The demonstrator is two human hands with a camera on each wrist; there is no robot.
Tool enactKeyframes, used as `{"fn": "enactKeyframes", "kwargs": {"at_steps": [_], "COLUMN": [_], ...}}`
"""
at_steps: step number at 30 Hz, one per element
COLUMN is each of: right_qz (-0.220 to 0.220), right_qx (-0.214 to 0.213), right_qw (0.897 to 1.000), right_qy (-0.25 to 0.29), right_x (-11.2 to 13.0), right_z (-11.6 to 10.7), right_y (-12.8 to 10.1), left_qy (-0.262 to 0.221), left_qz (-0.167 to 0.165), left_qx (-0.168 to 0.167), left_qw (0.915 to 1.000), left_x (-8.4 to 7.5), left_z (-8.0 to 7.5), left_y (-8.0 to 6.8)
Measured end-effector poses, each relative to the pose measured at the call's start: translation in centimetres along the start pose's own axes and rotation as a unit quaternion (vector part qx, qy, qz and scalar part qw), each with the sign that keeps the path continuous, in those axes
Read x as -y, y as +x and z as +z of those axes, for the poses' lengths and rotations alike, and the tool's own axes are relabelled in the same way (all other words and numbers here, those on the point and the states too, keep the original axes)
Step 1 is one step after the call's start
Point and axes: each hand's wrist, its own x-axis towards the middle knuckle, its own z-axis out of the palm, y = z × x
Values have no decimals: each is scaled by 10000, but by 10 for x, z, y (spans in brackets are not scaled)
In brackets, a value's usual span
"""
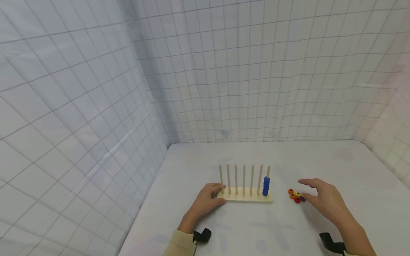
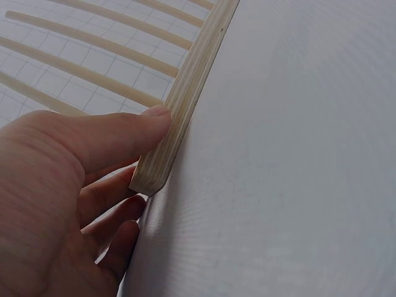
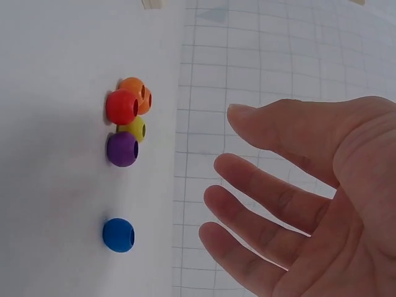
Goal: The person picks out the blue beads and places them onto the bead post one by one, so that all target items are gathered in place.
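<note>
Right hand [image 1: 323, 199] hovers, fingers spread, just beside loose beads [image 3: 127, 124] on the table [image 1: 320, 227]. Beads likely light, hard, prone to roll; pinch one across its sides. Left hand [image 1: 208, 201] holds the peg rack [image 1: 245, 196] end.

A pale grey-white surface [image 1: 320, 160] fills the lower part of the head view, smooth and faintly mottled. It is closed in on three sides by walls of white cloth [image 1: 256, 71] printed with a thin dark grid, the cloth hanging with soft creases and meeting in a corner at the back left. The light is even and diffuse, with a faint pinkish tint at the right edge.
</note>
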Motion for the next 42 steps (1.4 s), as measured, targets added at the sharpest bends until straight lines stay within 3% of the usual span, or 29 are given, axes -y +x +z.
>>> {"fn": "enactKeyframes", "kwargs": {"at_steps": [9, 14, 24, 28, 42], "right_qz": [335, 309, 934, 985, 780], "right_qx": [240, 358, 1075, 1055, 847], "right_qw": [9991, 9987, 9894, 9892, 9932], "right_qy": [-58, -206, -287, -266, -196], "right_x": [-17, -24, -39, -43, -57], "right_z": [2, 0, 3, 3, 3], "right_y": [-4, -3, 1, -1, -1], "left_qy": [-19, -55, -18, 0, -215], "left_qz": [77, 146, 208, 329, 113], "left_qx": [-4, -23, -68, -129, -28], "left_qw": [10000, 9999, 9998, 9994, 9997], "left_x": [1, 1, 7, 8, 4], "left_z": [0, -2, 2, 2, -1], "left_y": [-1, 1, 0, 3, 3]}}
